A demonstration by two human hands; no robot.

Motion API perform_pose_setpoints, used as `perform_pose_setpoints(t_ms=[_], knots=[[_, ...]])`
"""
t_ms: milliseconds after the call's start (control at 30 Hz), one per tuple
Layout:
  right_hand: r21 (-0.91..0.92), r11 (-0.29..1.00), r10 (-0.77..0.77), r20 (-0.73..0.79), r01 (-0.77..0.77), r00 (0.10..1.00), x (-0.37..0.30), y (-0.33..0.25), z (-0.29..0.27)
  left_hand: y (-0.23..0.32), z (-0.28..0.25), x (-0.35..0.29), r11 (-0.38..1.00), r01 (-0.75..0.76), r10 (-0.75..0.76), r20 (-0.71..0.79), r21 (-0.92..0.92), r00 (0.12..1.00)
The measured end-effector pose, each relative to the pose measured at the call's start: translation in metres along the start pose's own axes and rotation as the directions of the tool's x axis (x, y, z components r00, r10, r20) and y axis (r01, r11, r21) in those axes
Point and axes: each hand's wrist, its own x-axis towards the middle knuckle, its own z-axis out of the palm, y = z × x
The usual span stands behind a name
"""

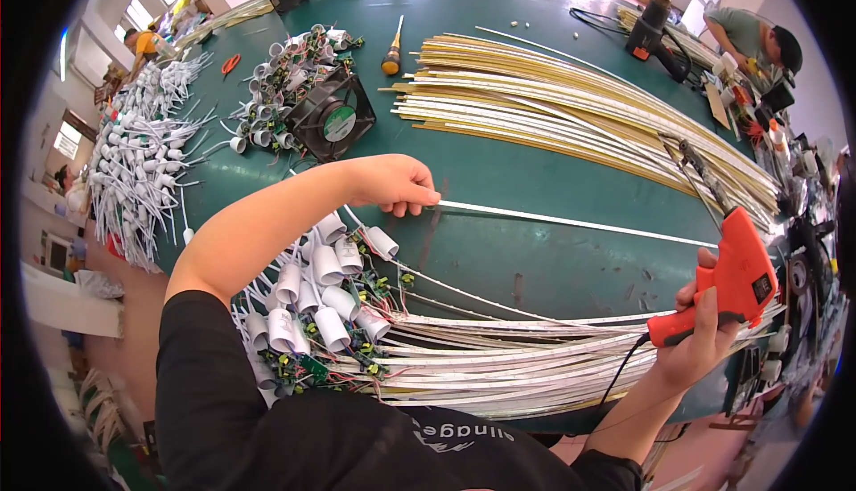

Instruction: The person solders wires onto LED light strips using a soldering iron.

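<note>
My left hand [397, 183] is closed in a pinch on one end of a thin white LED strip [571, 220], stretched across the green table. The strip's other end reaches close to my right hand [700, 330]; whether that hand touches it I cannot tell. My right fingers are wrapped round the handle of a red soldering gun [747, 264] with a black cord, its metal tip pointing up and away. Below my left forearm lie white lamp caps [326, 264] with small circuit boards, wired to a bundle of white strips [535, 368] along the near edge.
Beyond my hands lies a pile of yellow and white strips [535, 90]. A black fan [332, 116] stands beside more caps and boards, with a screwdriver [392, 52] behind. White wired caps [138, 161] heap at the left. A black heat gun [653, 27] and a co-worker [753, 32] are far right.
</note>
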Motion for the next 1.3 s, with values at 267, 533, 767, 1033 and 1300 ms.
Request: perform_pose_setpoints(t_ms=[267,533,767,1033,1300], knots=[[0.024,1.000,-0.001,-0.011,0.001,1.000,0.001,0.002,0.003,-0.026,-0.011,-0.008,0.996,-0.042,0.042,-0.002,-0.084,0.999],[0.016,1.000,0.006,0.031,-0.007,0.999,-0.001,0.004,0.002,-0.015,0.008,0.016,0.897,-0.160,0.247,-0.166,0.413,0.955],[-0.036,0.998,0.049,0.013,-0.049,0.999,-0.004,0.008,0.000,-0.002,0.018,-0.003,0.730,-0.016,0.282,-0.279,0.683,0.918],[-0.062,0.998,0.009,-0.011,-0.010,1.000,-0.001,0.009,0.001,-0.026,-0.070,-0.132,0.829,-0.125,0.205,-0.089,0.545,0.975],[-0.067,0.997,0.050,0.041,-0.047,0.998,-0.006,0.013,0.004,-0.149,-0.135,-0.098,0.533,0.172,0.660,-0.534,0.829,0.528]])
